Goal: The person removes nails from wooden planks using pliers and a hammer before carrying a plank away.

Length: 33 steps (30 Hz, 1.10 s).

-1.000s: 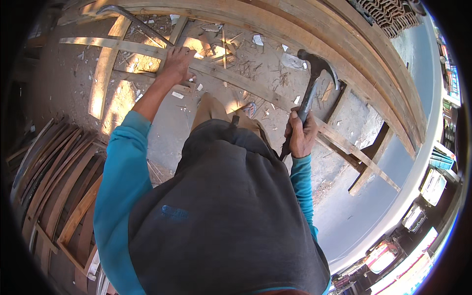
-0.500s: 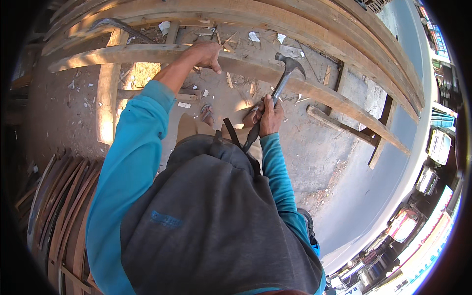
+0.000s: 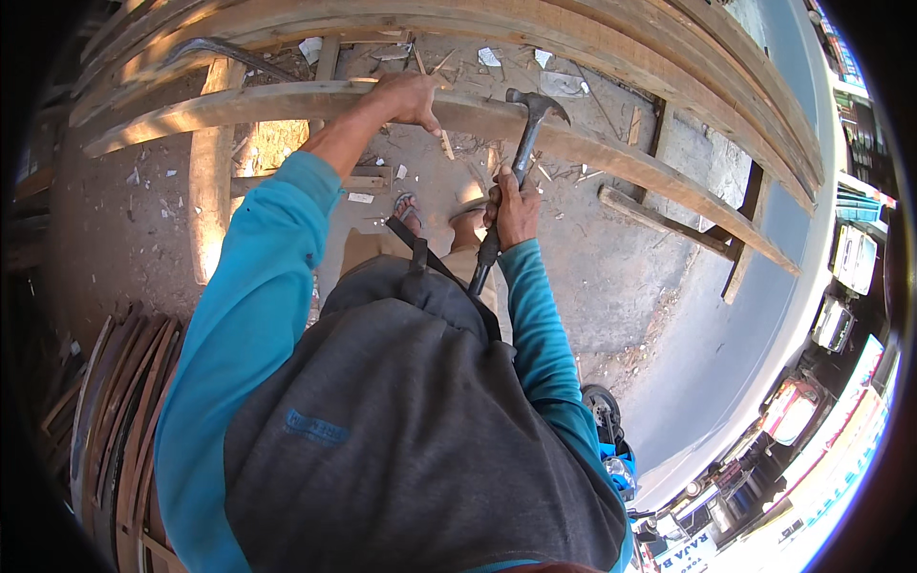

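A long wooden beam [image 3: 650,174] lies crosswise in front of me, raised off the ground on cross pieces. My left hand [image 3: 406,100] grips it left of the middle, thumb on the near side; the other fingers are partly hidden. Closed around the handle of a claw hammer [image 3: 527,141] is my right hand [image 3: 516,208]. The hammer's dark metal head points away from me and appears over the beam in the picture; whether it touches the wood I cannot tell. Its grip end reaches back toward my body.
Several more beams [image 3: 583,48] run along the far side. A dark curved metal bar [image 3: 229,50] lies at the far left. Curved wood strips [image 3: 119,411] are stacked at the lower left. A short timber [image 3: 664,222] sits right, before a paved road [image 3: 683,382]. Scraps litter the ground.
My right hand has moved slightly left and away from me, carrying the hammer with it; its head is now nearer my left hand. The left hand still grips the beam.
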Tool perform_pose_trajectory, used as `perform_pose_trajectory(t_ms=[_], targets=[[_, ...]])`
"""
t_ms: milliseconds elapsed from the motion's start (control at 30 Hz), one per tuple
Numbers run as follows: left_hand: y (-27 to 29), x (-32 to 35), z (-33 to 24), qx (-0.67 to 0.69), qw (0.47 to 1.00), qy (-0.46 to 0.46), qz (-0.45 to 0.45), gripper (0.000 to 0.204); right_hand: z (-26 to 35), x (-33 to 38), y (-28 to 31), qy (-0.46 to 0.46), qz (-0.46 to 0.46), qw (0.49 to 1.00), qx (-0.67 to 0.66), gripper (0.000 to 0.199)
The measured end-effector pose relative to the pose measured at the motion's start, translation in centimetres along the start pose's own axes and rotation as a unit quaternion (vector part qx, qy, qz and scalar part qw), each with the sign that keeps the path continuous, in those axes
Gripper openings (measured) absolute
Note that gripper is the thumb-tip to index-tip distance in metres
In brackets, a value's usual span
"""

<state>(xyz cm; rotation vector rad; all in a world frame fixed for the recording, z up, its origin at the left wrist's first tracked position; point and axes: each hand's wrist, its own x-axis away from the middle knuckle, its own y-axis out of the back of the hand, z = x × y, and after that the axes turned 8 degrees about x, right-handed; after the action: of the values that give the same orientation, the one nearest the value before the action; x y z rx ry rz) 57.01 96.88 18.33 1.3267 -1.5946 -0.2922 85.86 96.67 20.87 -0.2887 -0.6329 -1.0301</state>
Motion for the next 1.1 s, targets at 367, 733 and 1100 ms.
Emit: perform_pose_trajectory(t_ms=[367,733,1100], targets=[[-0.5,0.6,0.2,-0.001,0.999,-0.014,-0.04,0.075,0.3,0.7,-0.8,0.047,-0.037,0.997,0.046,0.038],[0.0,-0.1,0.7,0.006,0.999,-0.017,-0.039,0.072,-3.2,-0.7,-0.9,0.203,-0.175,0.937,0.226,0.044],[-1.8,2.8,-0.5,0.02,0.997,-0.017,-0.072,0.072,2.5,3.6,0.4,0.173,-0.118,0.938,0.275,0.039]])
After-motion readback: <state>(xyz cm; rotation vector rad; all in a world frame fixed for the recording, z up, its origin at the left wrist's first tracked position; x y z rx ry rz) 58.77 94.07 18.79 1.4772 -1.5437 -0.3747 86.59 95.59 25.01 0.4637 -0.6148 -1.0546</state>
